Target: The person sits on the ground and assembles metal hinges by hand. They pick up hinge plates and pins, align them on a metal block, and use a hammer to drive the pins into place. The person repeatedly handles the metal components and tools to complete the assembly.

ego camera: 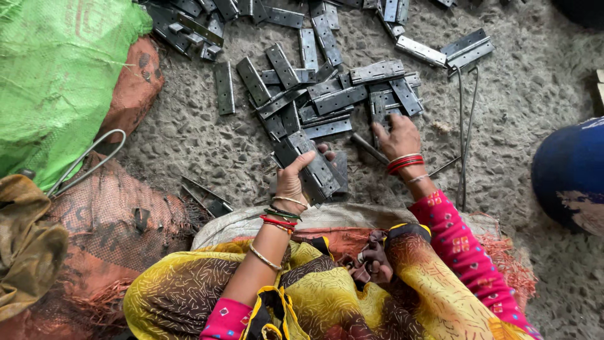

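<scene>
My left hand [292, 182] grips a stack of flat grey metal hinge plates [311, 165], held tilted just above the rough floor. My right hand [397, 135] rests palm down on the near edge of a loose pile of hinge plates [327, 94], fingers on a dark plate; whether it grips one I cannot tell. A thin metal rod [368, 148] lies between the two hands. Both wrists wear bangles. My lap, in yellow patterned cloth [327, 289], fills the bottom.
More hinge plates [207, 25] lie scattered along the top. A green woven sack [56, 69] and orange mesh sacks [107, 220] sit at left with a bent wire [88, 157]. Long wire rods [464, 126] lie at right beside a blue rounded object [569, 173].
</scene>
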